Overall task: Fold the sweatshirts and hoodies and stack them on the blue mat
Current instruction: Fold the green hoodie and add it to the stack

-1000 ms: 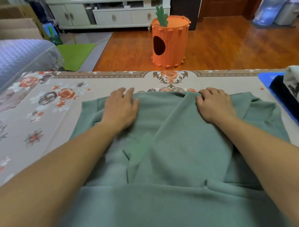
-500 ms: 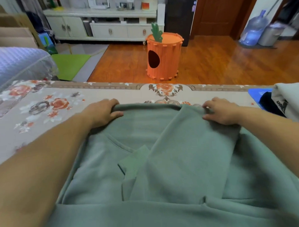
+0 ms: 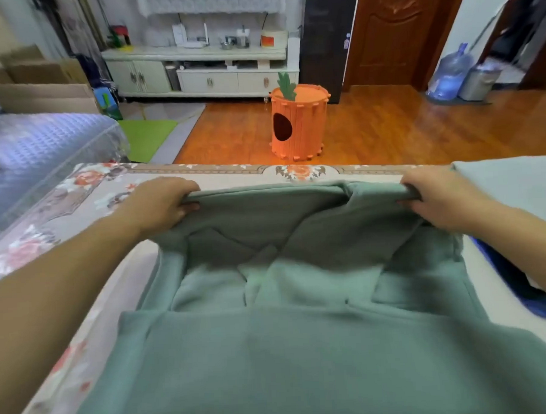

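I've got the far edge of the green sweatshirt (image 3: 303,346) lifted off the floral table (image 3: 77,196): left hand (image 3: 159,205) at 10 o'clock and right hand (image 3: 437,196) at 2 o'clock, each with fingers curled round the hem. My call for the fold: keep both hands level and the edge taut, bring it toward 6 o'clock so the tucked sleeves stay flat. Blue mat (image 3: 519,287) sits at 3 o'clock.
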